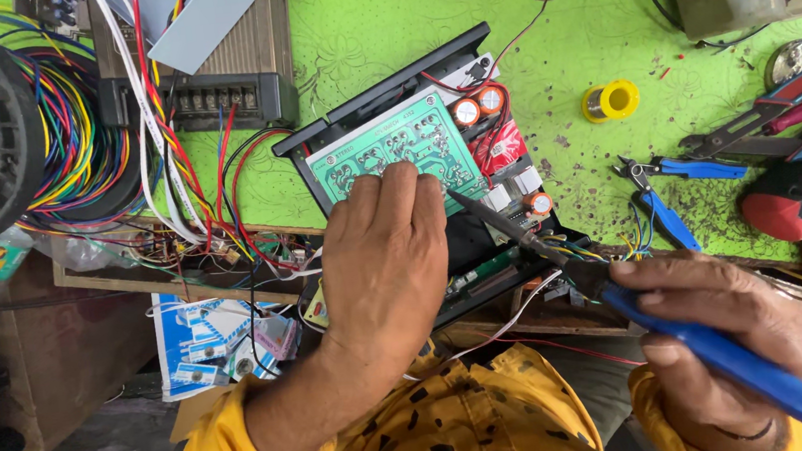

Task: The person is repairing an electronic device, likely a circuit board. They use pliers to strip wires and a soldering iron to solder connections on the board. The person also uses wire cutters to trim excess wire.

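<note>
Here, left hand (387,257) lies flat, fingers pressing the green circuit board (393,151). Right hand (726,340) grips a blue-handled soldering iron (632,305), its tip at the board edge beside the left fingertips.

Blue-white pkgs (208,343) lower left

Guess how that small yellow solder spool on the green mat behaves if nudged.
The small yellow solder spool lies flat on its flange on the green mat, so it would probably slide rather than roll. It looks compact and likely heavy for its size. Tipped on edge, its round flanges would likely let it roll.
</note>
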